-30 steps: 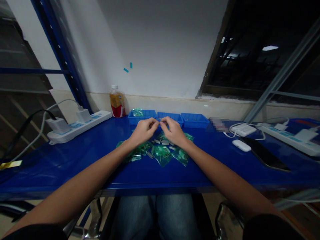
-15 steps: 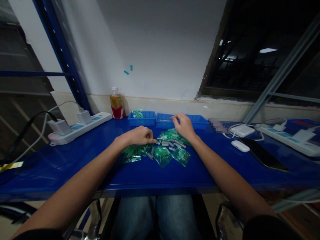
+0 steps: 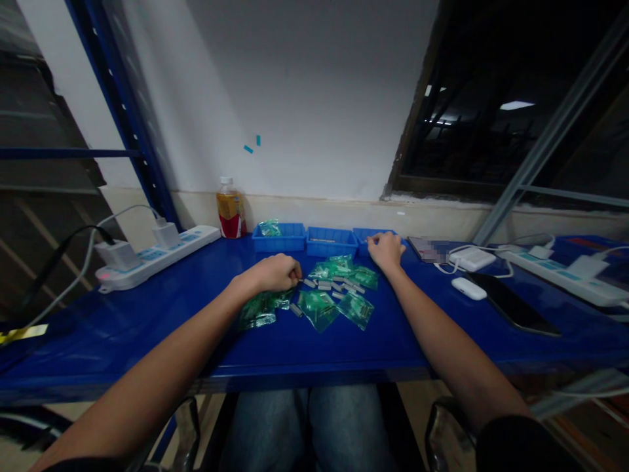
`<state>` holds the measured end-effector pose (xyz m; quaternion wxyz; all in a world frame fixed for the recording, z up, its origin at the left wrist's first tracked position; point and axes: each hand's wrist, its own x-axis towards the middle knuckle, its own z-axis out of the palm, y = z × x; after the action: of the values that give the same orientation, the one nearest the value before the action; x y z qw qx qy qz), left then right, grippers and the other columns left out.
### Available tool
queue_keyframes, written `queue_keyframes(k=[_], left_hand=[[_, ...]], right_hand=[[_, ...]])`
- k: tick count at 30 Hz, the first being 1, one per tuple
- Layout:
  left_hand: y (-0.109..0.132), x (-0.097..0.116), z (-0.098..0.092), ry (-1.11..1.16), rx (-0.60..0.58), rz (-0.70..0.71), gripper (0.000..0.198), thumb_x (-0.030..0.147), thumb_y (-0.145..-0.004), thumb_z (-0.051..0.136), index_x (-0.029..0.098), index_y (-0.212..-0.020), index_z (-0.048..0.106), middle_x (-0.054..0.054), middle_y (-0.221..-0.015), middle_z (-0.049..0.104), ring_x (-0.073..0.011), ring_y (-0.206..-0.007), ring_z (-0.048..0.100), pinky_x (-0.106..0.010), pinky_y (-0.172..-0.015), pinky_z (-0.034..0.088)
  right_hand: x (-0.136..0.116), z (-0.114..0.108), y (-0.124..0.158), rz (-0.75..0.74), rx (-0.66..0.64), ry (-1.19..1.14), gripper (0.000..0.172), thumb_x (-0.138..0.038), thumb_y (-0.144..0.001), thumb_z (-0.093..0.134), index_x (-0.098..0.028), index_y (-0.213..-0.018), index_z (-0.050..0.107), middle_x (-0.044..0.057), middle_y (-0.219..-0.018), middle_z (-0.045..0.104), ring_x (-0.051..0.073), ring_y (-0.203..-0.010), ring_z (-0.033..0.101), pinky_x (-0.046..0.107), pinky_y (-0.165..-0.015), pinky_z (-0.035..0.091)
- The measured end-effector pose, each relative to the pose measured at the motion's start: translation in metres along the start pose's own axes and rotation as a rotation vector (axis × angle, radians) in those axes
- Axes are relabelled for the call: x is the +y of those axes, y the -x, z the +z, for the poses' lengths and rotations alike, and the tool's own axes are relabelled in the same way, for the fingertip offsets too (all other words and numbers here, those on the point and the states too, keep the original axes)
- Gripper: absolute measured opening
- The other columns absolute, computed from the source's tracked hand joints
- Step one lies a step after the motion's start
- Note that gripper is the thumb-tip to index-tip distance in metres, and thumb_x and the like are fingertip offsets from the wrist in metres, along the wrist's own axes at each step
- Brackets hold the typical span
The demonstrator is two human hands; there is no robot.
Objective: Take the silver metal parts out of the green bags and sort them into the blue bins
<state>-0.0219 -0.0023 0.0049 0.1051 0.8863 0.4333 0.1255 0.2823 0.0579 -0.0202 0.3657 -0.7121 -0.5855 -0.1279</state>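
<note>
My left hand (image 3: pixel 280 272) is closed, fingertips pressed together, low over the table at the left edge of some small grey rectangular pieces (image 3: pixel 324 286). Anything in its pinch is too small to make out. Under and beside it lie clear bags with green contents (image 3: pixel 258 313); other such bags (image 3: pixel 318 311) surround the grey pieces. My right hand (image 3: pixel 387 250) is at the right blue bin (image 3: pixel 362 244), fingers curled together over its opening. What those fingers hold, if anything, cannot be seen. The middle blue bin (image 3: pixel 331 249) contains thin light pieces.
A left blue bin (image 3: pixel 278 245) holds a green bag. Behind it on the left stands a drink bottle (image 3: pixel 230 210). Power strips (image 3: pixel 147 262) with plugs lie at both sides. A black phone (image 3: pixel 514 305) and a white earbud case (image 3: pixel 468 288) are at right.
My right hand has moved right, from the middle bin to the right bin. My left hand has shifted slightly left, away from the grey pieces. The view has tilted a little.
</note>
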Motion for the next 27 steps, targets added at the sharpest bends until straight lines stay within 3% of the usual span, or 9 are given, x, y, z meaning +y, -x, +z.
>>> queue_keyframes(k=[6, 9, 11, 15, 18, 24, 27], left_hand=[[-0.002, 0.002, -0.002, 0.0, 0.102, -0.011, 0.029, 0.013, -0.065, 0.05, 0.015, -0.087, 0.069, -0.007, -0.078, 0.07, -0.0185, -0.067, 0.064, -0.026, -0.061, 0.044], [-0.004, 0.006, -0.005, 0.092, 0.186, -0.008, 0.026, 0.014, -0.068, 0.05, 0.013, -0.089, 0.067, -0.008, -0.08, 0.07, -0.0183, -0.072, 0.065, -0.026, -0.066, 0.047], [-0.006, 0.007, -0.005, 0.182, 0.235, -0.008, 0.022, 0.016, -0.07, 0.052, 0.012, -0.088, 0.066, -0.008, -0.08, 0.07, -0.0175, -0.073, 0.065, -0.026, -0.068, 0.049], [-0.01, 0.004, -0.004, 0.398, 0.326, -0.037, 0.019, 0.021, -0.073, 0.056, 0.012, -0.088, 0.064, -0.008, -0.079, 0.069, -0.0164, -0.072, 0.064, -0.027, -0.068, 0.05], [-0.012, 0.003, -0.005, 0.558, 0.332, -0.058, 0.021, 0.024, -0.073, 0.057, 0.011, -0.089, 0.064, -0.007, -0.082, 0.069, -0.0155, -0.074, 0.063, -0.027, -0.07, 0.049], [-0.01, 0.009, -0.005, 0.804, 0.255, -0.082, 0.016, 0.024, -0.071, 0.059, 0.011, -0.08, 0.065, -0.003, -0.07, 0.065, -0.0113, -0.062, 0.055, -0.024, -0.061, 0.043], [-0.01, 0.01, -0.005, 0.849, 0.253, -0.095, 0.021, 0.029, -0.073, 0.061, 0.011, -0.083, 0.065, -0.005, -0.074, 0.065, -0.0111, -0.062, 0.054, -0.024, -0.06, 0.043]], right_hand=[[-0.004, -0.003, 0.001, 0.014, -0.035, -0.012, 0.029, -0.036, -0.083, 0.05, -0.016, -0.081, 0.071, 0.018, -0.098, 0.059, 0.036, -0.101, 0.045, 0.05, -0.077, 0.038], [-0.016, -0.008, 0.004, -0.061, -0.034, -0.031, 0.028, -0.036, -0.085, 0.049, -0.016, -0.081, 0.07, 0.017, -0.097, 0.06, 0.035, -0.101, 0.046, 0.048, -0.078, 0.038], [-0.032, -0.014, 0.01, -0.2, -0.048, -0.112, 0.025, -0.033, -0.085, 0.05, -0.017, -0.083, 0.068, 0.013, -0.093, 0.062, 0.03, -0.097, 0.05, 0.044, -0.079, 0.038], [-0.076, -0.026, 0.035, -0.635, -0.146, -0.353, 0.017, -0.029, -0.084, 0.054, -0.018, -0.093, 0.063, 0.006, -0.086, 0.063, 0.021, -0.087, 0.053, 0.034, -0.079, 0.038], [-0.103, -0.033, 0.056, -0.812, -0.173, -0.386, 0.017, -0.027, -0.083, 0.057, -0.019, -0.098, 0.061, 0.005, -0.089, 0.063, 0.021, -0.088, 0.052, 0.033, -0.077, 0.036], [-0.11, -0.033, 0.067, -0.86, -0.18, -0.382, 0.012, -0.02, -0.086, 0.053, -0.018, -0.096, 0.058, 0.005, -0.091, 0.063, 0.02, -0.087, 0.052, 0.032, -0.077, 0.036], [-0.107, -0.031, 0.064, -0.852, -0.145, -0.389, 0.012, -0.021, -0.089, 0.051, -0.017, -0.096, 0.058, 0.006, -0.091, 0.063, 0.02, -0.087, 0.053, 0.031, -0.075, 0.037]])
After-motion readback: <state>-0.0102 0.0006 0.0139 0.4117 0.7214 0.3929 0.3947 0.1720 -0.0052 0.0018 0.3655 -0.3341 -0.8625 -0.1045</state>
